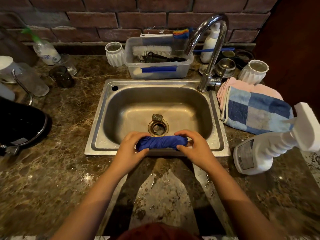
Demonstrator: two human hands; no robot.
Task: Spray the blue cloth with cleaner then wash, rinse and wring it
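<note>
The blue cloth [161, 142] is rolled into a tight horizontal bundle over the near edge of the steel sink [215, 108]. My left hand [131, 148] grips its left end and my right hand [194, 146] grips its right end. A white spray bottle of cleaner [259, 151] lies tilted on the counter to the right of the sink, nozzle pointing right. The chrome tap [210, 49] arches over the sink's back right corner, and no water runs from it. The drain [158, 127] sits just beyond the cloth.
A blue checked towel [256, 113] on a pink cloth [239, 85] lies right of the sink. A clear tub [159, 66] with brushes stands behind it, flanked by white ribbed cups [115, 53]. Glasses, bottles and a black appliance [20, 122] crowd the left. Water wets the front counter.
</note>
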